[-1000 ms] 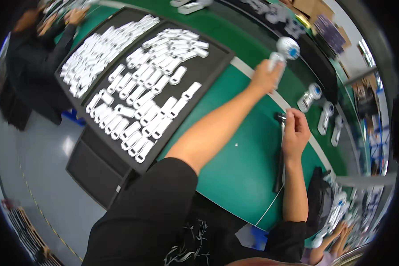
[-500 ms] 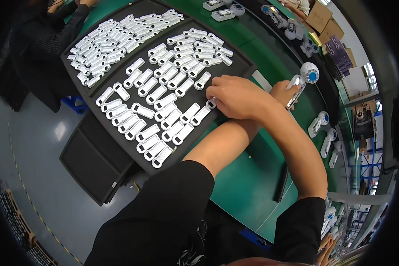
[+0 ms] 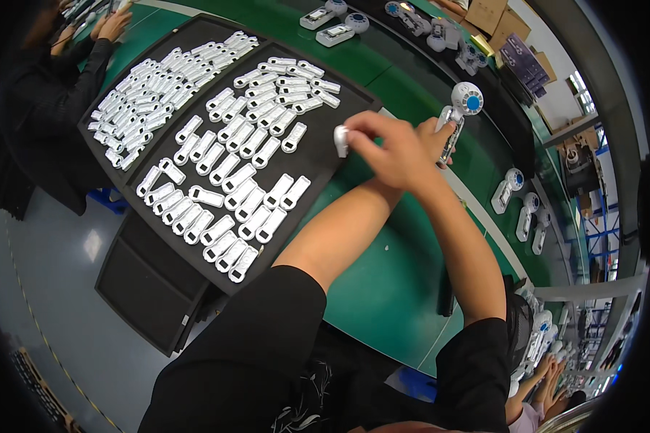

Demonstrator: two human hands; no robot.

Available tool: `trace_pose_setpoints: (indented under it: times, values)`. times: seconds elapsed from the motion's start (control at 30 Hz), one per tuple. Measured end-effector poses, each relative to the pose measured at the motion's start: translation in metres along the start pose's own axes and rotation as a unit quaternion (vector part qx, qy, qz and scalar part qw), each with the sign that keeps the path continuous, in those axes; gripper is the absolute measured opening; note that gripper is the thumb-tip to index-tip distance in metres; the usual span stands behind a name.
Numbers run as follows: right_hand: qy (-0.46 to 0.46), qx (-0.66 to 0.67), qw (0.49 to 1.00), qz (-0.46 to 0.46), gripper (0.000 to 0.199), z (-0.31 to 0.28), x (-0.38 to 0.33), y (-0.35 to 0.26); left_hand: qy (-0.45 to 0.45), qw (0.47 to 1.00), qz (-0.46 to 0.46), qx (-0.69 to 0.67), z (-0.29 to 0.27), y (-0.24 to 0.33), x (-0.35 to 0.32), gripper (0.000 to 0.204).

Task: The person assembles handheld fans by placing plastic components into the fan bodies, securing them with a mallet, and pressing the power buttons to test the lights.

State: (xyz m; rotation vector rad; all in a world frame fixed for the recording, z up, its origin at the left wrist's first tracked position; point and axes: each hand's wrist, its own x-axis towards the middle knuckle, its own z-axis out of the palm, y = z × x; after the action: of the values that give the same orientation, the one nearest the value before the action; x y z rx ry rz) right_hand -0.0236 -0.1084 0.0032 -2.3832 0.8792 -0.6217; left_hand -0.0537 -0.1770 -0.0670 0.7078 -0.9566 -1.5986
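My forearms are crossed, the right over the left. My left hand [image 3: 435,137] is closed around the handle of a white handheld device [image 3: 467,99], which has a round vented head with a blue centre. Its handle front looks open, with inner parts showing. Pinched in the fingers of my right hand [image 3: 391,150] is a white handle cover [image 3: 341,141], seen edge-on above the tray's right edge. Several similar long covers with dark windows lie face up in rows in the black tray [image 3: 318,155] on my left.
More white devices [image 3: 509,191] rest along the line at right, others [image 3: 343,30] at the far side. A dark rod-like thing [image 3: 446,299] lies on the green table [image 3: 375,289]. Black trays [image 3: 148,278] are stacked below at left. A co-worker's hands [image 3: 114,23] are at the far left.
My right hand has lifted a white cover up from the tray's right edge. My left hand still holds the device. The whole view has shifted slightly.
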Motion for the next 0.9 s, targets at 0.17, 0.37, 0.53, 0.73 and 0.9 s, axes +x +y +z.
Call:
trace_pose_setpoints:
  times: [0.17, 0.37, 0.53, 0.73, 0.9]
  values:
    - [0.17, 0.485, 0.833, 0.205, 0.011, -0.031, -0.05, 0.001, 0.013, 0.952, 0.263, 0.157, -0.025, -0.041, 0.014, 0.034]
    - [0.261, 0.678, 0.65, 0.223, 0.012, -0.064, -0.151, 0.057, -0.023, 0.999, 0.01, 0.021, -0.007, -0.011, 0.005, 0.032]
    - [0.289, 0.519, 0.728, 0.342, 0.012, -0.066, -0.178, 0.063, -0.023, 0.999, 0.028, 0.013, -0.007, -0.006, 0.008, 0.033]
    - [0.215, 0.05, 0.889, 0.402, 0.014, -0.046, -0.176, 0.05, -0.014, 0.998, 0.023, 0.049, -0.01, -0.004, 0.003, 0.037]
    - [0.177, -0.266, 0.923, 0.214, 0.022, -0.022, -0.179, 0.046, -0.023, 0.996, 0.028, 0.08, -0.003, -0.008, -0.001, 0.038]
